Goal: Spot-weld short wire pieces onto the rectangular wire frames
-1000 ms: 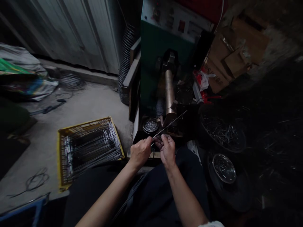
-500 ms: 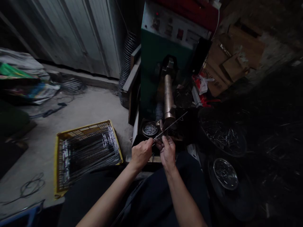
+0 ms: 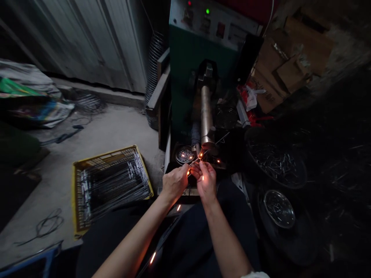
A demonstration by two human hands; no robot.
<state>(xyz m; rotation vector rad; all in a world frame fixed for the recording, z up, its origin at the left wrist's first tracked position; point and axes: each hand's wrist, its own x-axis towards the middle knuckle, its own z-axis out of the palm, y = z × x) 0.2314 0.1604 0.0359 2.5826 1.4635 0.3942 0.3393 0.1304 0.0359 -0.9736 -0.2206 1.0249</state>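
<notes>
My left hand [image 3: 175, 184] is closed on a thin metal rod [image 3: 222, 138], which slants up and right under the machine's thick cylindrical electrode arm [image 3: 206, 112]. Close beside it, my right hand [image 3: 206, 180] pinches at the rod near the electrode tips; whatever small piece is between its fingers is hidden. A bright orange glow sits at the contact point, and sparks fly over both hands and my lap. Just left of the tips stands a round dish [image 3: 185, 155] of small metal parts.
The green machine [image 3: 185, 58] has lit red and green lamps. On the floor at left lies a yellow crate [image 3: 75, 200] of metal rods. At right are a dark basin [image 3: 303, 173] of metal pieces and a clear bowl [image 3: 279, 209]. Cardboard boxes [image 3: 268, 92] lie behind.
Sparks and an orange glow have appeared at the electrode tips, and the green lamp is now lit. Both hands have stayed nearly in place, with the rod's end slightly lower.
</notes>
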